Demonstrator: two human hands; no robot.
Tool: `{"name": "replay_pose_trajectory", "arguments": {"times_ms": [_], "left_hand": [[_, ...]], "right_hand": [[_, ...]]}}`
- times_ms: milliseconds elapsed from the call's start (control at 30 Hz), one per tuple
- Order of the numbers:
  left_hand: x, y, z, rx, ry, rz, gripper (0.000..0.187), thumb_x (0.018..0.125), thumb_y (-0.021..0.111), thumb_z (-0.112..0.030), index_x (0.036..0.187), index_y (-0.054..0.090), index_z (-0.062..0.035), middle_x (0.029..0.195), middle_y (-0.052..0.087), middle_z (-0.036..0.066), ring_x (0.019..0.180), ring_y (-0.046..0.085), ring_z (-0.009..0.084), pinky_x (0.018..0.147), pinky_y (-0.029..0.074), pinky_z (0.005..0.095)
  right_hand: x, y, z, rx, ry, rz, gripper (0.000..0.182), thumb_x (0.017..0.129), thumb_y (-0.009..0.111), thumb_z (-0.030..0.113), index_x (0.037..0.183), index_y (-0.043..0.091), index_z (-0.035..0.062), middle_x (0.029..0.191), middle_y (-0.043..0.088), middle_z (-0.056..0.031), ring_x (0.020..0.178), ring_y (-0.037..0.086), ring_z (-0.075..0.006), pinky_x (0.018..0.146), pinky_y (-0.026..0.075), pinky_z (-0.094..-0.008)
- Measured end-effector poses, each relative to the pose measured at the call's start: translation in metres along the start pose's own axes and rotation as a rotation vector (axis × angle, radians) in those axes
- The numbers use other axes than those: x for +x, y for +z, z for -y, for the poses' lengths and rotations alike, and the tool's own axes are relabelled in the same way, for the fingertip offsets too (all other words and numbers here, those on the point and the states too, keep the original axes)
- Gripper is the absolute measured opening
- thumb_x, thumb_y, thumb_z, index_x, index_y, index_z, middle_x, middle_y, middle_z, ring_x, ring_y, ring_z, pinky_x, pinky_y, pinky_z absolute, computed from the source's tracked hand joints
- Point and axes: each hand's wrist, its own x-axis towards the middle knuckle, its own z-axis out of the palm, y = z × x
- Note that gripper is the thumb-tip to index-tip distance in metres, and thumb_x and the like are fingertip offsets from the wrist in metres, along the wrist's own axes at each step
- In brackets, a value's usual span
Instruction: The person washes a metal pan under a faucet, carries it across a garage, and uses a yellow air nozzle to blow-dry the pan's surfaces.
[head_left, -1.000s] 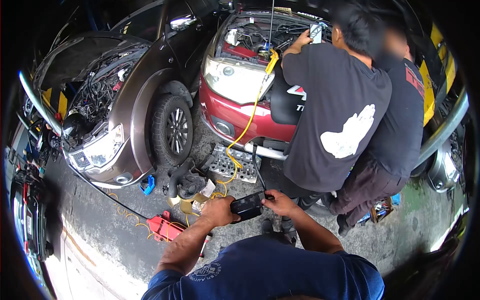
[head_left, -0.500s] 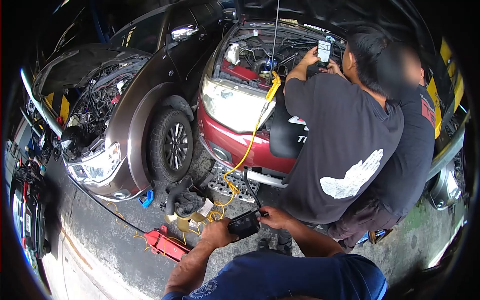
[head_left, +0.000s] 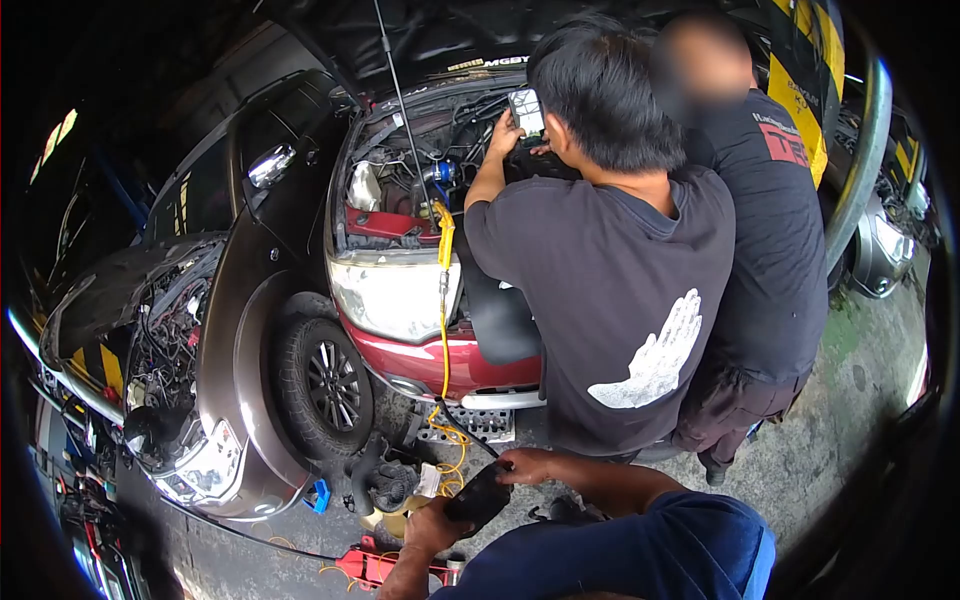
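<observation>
A flat black box-shaped device [head_left: 480, 502] is held low in front of my body, with a thick black cable or tube [head_left: 466, 430] leading up from its top end. My left hand [head_left: 431, 526] is closed around the lower left side. At the upper end, my right hand [head_left: 524, 466] grips near where the cable joins, its fingers partly out of sight. Just beyond lie a dark engine part [head_left: 388, 485] with a wide black hose and a ribbed metal block [head_left: 480, 427]. I cannot make out exactly what the device is.
A person in a dark shirt [head_left: 620, 280] leans over the red car [head_left: 440, 365], holding a phone [head_left: 526, 113]; another person [head_left: 770, 250] stands alongside. A yellow air gun [head_left: 445, 235] hangs with its coiled hose. The brown car [head_left: 235, 370] and red floor jack [head_left: 370, 565] are left.
My view has swung right and tilted, so the cars and people sit further left. Both hands still hold the black device, which is now tilted more steeply.
</observation>
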Motion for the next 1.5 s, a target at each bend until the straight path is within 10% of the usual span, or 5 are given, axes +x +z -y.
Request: {"name": "replay_pose_trajectory", "arguments": {"times_ms": [633, 967, 1200, 1367, 1500], "left_hand": [[-0.007, 0.015, -0.005, -0.076, -0.045, -0.065, 0.066, 0.066, 0.090, -0.042, 0.115, 0.067, -0.0057, 0.108, 0.073, 0.018, 0.105, 0.069, 0.0342, 0.093, 0.053, 0.0440], [-0.025, 0.045, 0.020, -0.140, -0.150, -0.089, 0.068, 0.069, 0.086, -0.050, 0.122, 0.066, -0.0116, 0.107, 0.073, 0.017, 0.103, 0.070, 0.0340, 0.092, 0.054, 0.0450], [-0.040, 0.063, 0.041, -0.183, -0.258, -0.073, 0.066, 0.069, 0.084, -0.053, 0.118, 0.068, -0.0118, 0.105, 0.074, 0.017, 0.103, 0.070, 0.0349, 0.090, 0.054, 0.0453], [-0.052, 0.074, 0.059, -0.213, -0.332, -0.080, 0.067, 0.068, 0.083, -0.054, 0.118, 0.068, -0.0110, 0.104, 0.074, 0.017, 0.102, 0.070, 0.0352, 0.090, 0.055, 0.0448], [-0.058, 0.079, 0.072, -0.228, -0.374, -0.092, 0.068, 0.068, 0.084, -0.054, 0.117, 0.067, -0.0096, 0.103, 0.074, 0.017, 0.102, 0.070, 0.0349, 0.090, 0.055, 0.0444]], "right_hand": [[0.027, -0.025, -0.011, 0.029, 0.031, 0.114, 0.070, 0.084, 0.073, 0.058, 0.122, 0.064, -0.0002, 0.119, 0.068, -0.0192, 0.112, 0.065, -0.0285, 0.094, 0.051, -0.0395], [0.133, -0.152, 0.090, 0.174, -0.074, -0.924, 0.060, 0.090, 0.072, 0.038, 0.130, 0.058, -0.0040, 0.124, 0.063, -0.0238, 0.108, 0.066, -0.0315, 0.098, 0.051, -0.0392], [0.203, -0.238, 0.174, 0.045, -0.069, -1.354, 0.092, 0.089, 0.071, 0.029, 0.152, 0.016, -0.0086, 0.151, 0.027, -0.0293, 0.143, 0.028, -0.0423, 0.120, 0.027, -0.0458], [0.208, -0.278, 0.202, 0.113, 0.196, -1.280, 0.088, 0.093, 0.063, 0.034, 0.154, 0.014, -0.0062, 0.152, 0.034, -0.0267, 0.143, 0.036, -0.0388, 0.118, 0.032, -0.0426], [0.208, -0.315, 0.196, 0.139, 0.264, -1.216, 0.053, 0.095, 0.062, 0.033, 0.129, 0.050, -0.0057, 0.121, 0.064, -0.0270, 0.114, 0.064, -0.0379, 0.098, 0.051, -0.0436]]}}
